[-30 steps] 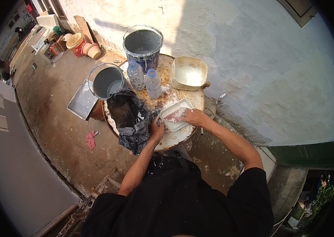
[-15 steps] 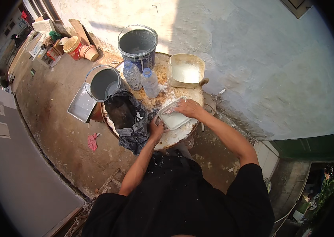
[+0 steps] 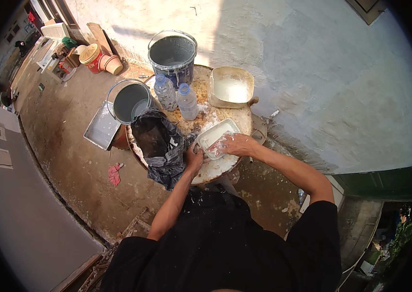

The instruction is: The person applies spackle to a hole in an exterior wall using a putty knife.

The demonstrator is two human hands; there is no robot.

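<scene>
A shallow white rectangular tub (image 3: 230, 127) with white paste or powder in it rests at the near side of a round, stained tabletop (image 3: 220, 168). My left hand (image 3: 194, 159) grips its left rim, fingers curled around the edge. Inside the tub, my right hand (image 3: 235, 145) reaches down over the near right side, its white-smeared fingers stretched into the contents. Beside my left hand sits a crumpled black plastic bag (image 3: 159, 141), its mouth open and dark inside. Two clear plastic bottles with blue tops, a nearer bottle (image 3: 187, 104) and a farther bottle (image 3: 165, 93), stand beyond the tub.
A tall paint bucket (image 3: 172, 58) and a cream square container (image 3: 230, 90) stand at the table's back. Left are a grey bucket (image 3: 130, 102) and a grey tray (image 3: 101, 127). A plastered wall (image 3: 323, 87) rises behind; a pink rag (image 3: 114, 174) lies on the floor.
My right hand has moved from the tub's far right rim nearer to me, its fingers now down inside the tub. My left hand keeps its hold on the left rim.
</scene>
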